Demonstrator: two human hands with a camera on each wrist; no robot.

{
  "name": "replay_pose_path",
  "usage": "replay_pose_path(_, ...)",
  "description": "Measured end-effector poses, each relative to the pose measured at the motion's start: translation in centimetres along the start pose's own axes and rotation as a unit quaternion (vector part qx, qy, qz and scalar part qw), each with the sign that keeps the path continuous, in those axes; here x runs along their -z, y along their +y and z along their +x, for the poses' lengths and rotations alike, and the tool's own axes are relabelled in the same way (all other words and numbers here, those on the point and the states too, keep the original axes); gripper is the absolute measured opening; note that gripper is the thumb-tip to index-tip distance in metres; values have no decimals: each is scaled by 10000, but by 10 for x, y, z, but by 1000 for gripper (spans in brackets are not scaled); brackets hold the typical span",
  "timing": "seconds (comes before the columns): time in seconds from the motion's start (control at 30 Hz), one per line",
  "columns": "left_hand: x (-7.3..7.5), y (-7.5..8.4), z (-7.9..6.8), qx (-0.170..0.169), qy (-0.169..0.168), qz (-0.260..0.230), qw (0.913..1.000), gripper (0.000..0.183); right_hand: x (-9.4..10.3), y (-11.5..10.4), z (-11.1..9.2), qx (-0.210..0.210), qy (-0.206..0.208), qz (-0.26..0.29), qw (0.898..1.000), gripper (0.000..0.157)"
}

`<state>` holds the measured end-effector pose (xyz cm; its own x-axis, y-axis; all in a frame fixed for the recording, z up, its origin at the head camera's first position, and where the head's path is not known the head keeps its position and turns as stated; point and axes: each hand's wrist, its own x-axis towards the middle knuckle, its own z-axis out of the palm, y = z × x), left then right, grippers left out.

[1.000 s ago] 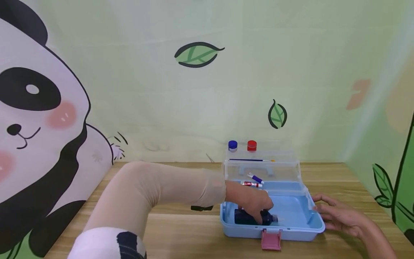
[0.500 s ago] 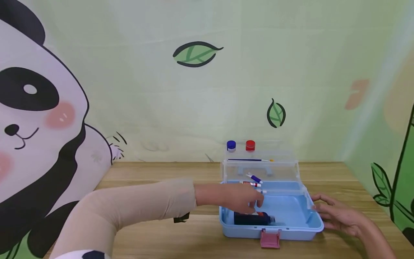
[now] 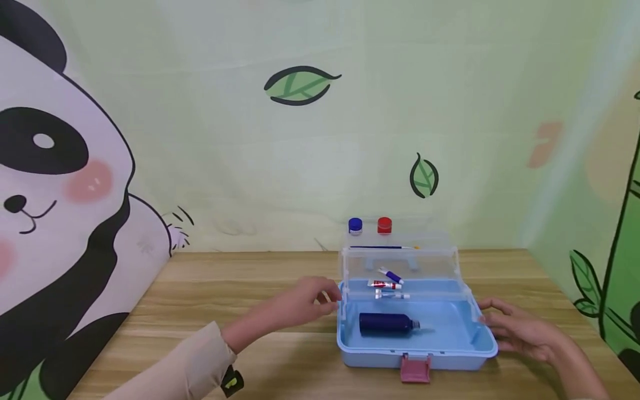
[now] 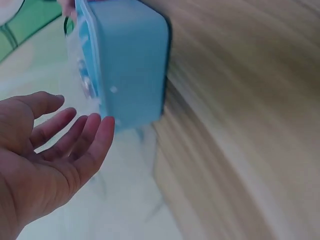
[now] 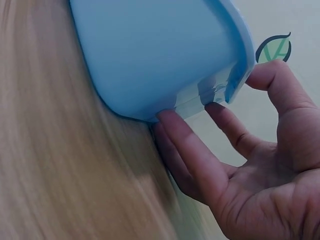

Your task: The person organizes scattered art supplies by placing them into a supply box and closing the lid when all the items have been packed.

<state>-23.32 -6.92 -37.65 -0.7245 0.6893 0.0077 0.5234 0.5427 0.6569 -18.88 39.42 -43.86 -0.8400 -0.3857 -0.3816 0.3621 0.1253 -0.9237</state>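
Observation:
A dark blue bottle [image 3: 385,324] lies on its side, neck to the right, in the light blue storage box [image 3: 452,360], whose clear lid [image 3: 429,268] stands raised at the back. My left hand [image 3: 305,303] is beside the box's left wall, its fingers relaxed with nothing in them. In the left wrist view, the left hand [image 4: 55,152] has its fingertips near the box's blue end wall [image 4: 132,65]. At the other end, my right hand [image 3: 525,330] touches the box. The right wrist view shows the right hand [image 5: 270,175] with thumb at the rim and fingertips against the wall.
Behind the bottle are a silver-white tube [image 3: 392,295], a red-and-white tube [image 3: 384,285] and a purple-blue tube [image 3: 391,275]. A paintbrush [image 3: 382,247], blue-lidded jar [image 3: 355,225] and red jar [image 3: 384,225] show farther back. A pink latch [image 3: 415,369] hangs down in front.
My left hand has let go of the bottle, lifted out of the box and drawn left to its outer side. The bottle rests inside. My right hand stays at the box's right end.

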Motion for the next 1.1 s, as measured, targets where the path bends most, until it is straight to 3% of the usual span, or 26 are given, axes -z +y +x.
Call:
replay_pose_path(0.17,-4,-22,-6,312,553,-503,9967,16,6,2,-3,-40,88,-83,9999,26)
replay_pose_path(0.33,-8,-36,-5,766,818,-1098,9876,28,8,1,-5,55,-111,4,9999,25)
replay_pose_path(0.53,-12,-52,6,914,887,-2264,9657,54,15,-14,-5,151,-601,-378,9974,41)
replay_pose_path(0.73,-12,-64,23,1090,693,-2971,9461,71,31,-38,8,373,-889,-693,9929,58)
replay_pose_path(0.8,-12,-67,28,1133,554,-3418,9313,75,33,-41,14,364,-914,-786,9920,62)
replay_pose_path(0.93,-16,-74,35,1151,209,-4516,8845,82,38,-41,24,339,-1051,-865,9901,65)
replay_pose_path(1.0,-18,-77,38,1130,62,-4885,8652,84,39,-38,28,325,-1088,-857,9898,66)
replay_pose_path(1.1,-22,-79,41,1110,-17,-5166,8490,86,39,-34,34,314,-1067,-815,9904,68)
